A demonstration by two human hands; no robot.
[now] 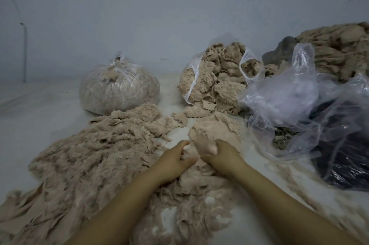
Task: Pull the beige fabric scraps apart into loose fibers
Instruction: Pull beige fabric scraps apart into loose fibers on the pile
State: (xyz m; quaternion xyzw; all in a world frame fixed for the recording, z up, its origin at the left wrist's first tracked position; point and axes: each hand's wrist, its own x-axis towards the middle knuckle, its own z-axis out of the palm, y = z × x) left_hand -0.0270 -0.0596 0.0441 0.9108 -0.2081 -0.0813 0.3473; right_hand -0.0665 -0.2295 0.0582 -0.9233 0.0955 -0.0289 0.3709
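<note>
Both hands meet over a small beige fabric scrap (201,146), the landmark for all that follows. Curled fingers of the left hand (175,160) pinch its near left edge; the right hand (221,155) grips its right side in a closed fist, blurred at the fingertips. Left of the scrap spreads a broad heap of loose beige fibers (95,157) on the pale floor (40,113). Just behind the scrap lies a flat wad of beige fabric (215,127). Farther behind and left sits a knotted clear plastic bag packed with fibers (119,89); behind and right, an open clear bag of beige scraps (217,81). Right of the scrap lies crumpled clear plastic sheeting (295,93) over something dark.
</note>
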